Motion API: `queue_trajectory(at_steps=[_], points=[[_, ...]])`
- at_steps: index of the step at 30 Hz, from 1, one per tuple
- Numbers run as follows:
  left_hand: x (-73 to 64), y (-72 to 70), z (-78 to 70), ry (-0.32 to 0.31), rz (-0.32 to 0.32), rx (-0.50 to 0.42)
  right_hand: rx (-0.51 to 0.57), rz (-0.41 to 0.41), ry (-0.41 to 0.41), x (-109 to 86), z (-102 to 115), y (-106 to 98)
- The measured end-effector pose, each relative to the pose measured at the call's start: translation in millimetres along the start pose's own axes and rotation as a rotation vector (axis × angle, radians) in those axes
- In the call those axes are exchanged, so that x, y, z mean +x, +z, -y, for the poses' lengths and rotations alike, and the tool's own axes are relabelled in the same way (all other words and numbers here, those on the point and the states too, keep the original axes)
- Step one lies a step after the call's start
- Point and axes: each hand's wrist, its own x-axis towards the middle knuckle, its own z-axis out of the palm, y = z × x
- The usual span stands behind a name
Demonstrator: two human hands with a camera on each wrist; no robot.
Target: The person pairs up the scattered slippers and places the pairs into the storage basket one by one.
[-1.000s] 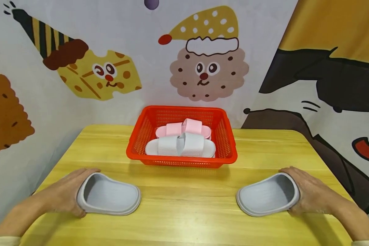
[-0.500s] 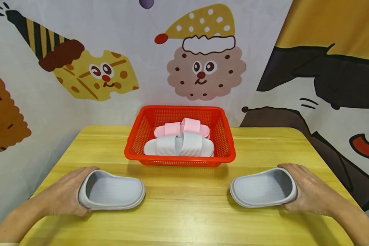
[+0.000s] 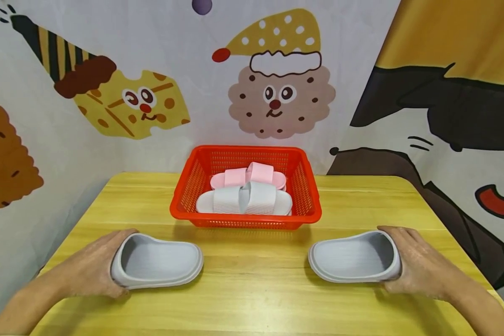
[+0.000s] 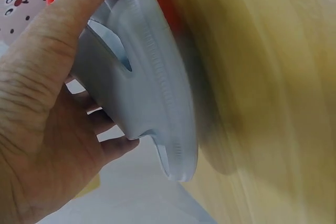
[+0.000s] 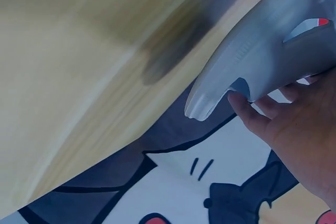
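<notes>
My left hand (image 3: 96, 266) grips a grey slipper (image 3: 164, 259) by its toe end, the heel pointing inward. In the left wrist view the slipper (image 4: 152, 77) shows its side and cut-outs, with fingers on one side and thumb on the other. My right hand (image 3: 417, 261) grips the matching grey slipper (image 3: 353, 256) at its toe end, heel also turned inward. The right wrist view shows this slipper (image 5: 262, 45) over its shadow on the tabletop. Between and behind the two slippers is a red basket (image 3: 245, 217) holding white slippers (image 3: 227, 199) and pink slippers (image 3: 260, 172).
Everything is over a yellow wood-grain table (image 3: 252, 303) with rounded far corners. Behind it hangs a white cloth backdrop (image 3: 210, 93) printed with cartoon figures, close to the basket's far side.
Both hands have carried their grey slippers inward, so the heels are nearer each other. The slippers also sit slightly farther up in the view. The head view has shifted a little.
</notes>
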Motion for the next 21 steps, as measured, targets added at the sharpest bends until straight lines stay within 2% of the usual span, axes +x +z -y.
queue_trajectory(at_steps=[7,16,18,21], points=[[4.9,-1.8,-17.2,0.008,0.001,0.04,-0.038,0.014,-0.02,3.0,16.2,-3.1],[10.3,4.2,-36.2,0.003,0.014,0.061,-0.066,-0.03,-0.01,5.7,33.1,-2.0],[11.0,6.0,-38.5,0.008,0.006,0.073,-0.066,-0.032,-0.002,6.6,36.6,-1.6],[11.4,8.4,-41.0,0.045,-0.039,0.091,-0.067,-0.038,-0.005,7.9,41.9,-0.8]])
